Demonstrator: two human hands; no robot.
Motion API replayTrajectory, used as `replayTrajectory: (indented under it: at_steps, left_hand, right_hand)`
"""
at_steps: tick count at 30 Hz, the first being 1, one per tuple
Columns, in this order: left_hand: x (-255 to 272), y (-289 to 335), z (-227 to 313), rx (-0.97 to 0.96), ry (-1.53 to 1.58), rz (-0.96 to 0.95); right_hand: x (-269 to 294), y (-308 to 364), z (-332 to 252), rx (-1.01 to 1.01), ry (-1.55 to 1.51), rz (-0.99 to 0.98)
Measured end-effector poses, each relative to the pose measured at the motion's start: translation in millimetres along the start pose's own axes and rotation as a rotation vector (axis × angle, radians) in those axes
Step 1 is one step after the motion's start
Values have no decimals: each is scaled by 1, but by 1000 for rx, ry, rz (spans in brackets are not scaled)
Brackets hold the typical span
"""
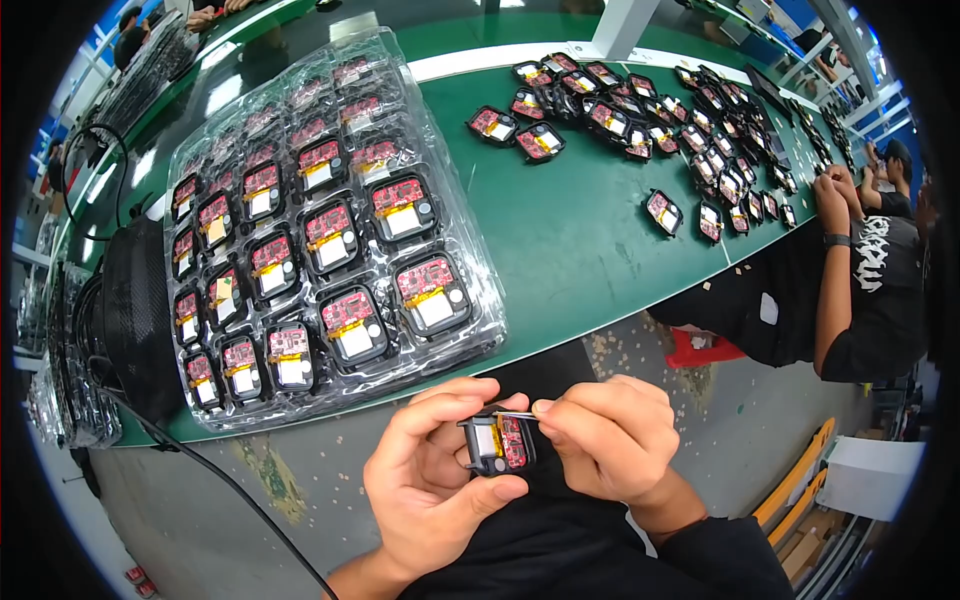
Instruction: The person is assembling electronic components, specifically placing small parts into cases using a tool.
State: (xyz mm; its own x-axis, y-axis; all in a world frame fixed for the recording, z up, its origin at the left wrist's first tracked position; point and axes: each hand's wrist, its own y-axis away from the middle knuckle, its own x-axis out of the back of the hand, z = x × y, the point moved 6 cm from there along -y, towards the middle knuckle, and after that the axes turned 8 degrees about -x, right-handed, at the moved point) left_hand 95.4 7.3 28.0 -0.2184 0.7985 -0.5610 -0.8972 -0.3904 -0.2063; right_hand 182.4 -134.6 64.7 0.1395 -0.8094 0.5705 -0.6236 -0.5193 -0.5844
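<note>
Above my lap, my left hand holds a small black device housing tilted between thumb and fingers. Inside the housing show a red circuit board, yellow tape and a white rectangular block. My right hand pinches a thin, pale, slender piece between thumb and forefinger. Its far end meets the upper edge of the housing; whether it is a tool or a strip I cannot tell. Beyond my hands, a clear plastic tray carries rows of similar open housings on the green table.
Many more housings lie loosely heaped on the green table at the far right. A black mesh bag and a black cable are at the left. To the right sits a co-worker in black, hands at the table.
</note>
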Motion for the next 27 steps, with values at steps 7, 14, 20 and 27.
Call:
replayTrajectory:
  at_steps: [7,14,20,27]
  left_hand:
    - [2,1,2,-16,-81,46]
    - [7,3,6,-29,-188,24]
    - [0,-3,12,-59,-71,0]
    - [8,-46,73,-311,-516,-161]
  right_hand:
    - [-2,6,-4,50,86,5]
    - [-8,7,-4,96,62,29]
    - [-1,-2,-1,34,-33,12]
    - [33,-24,70,-253,342,273]
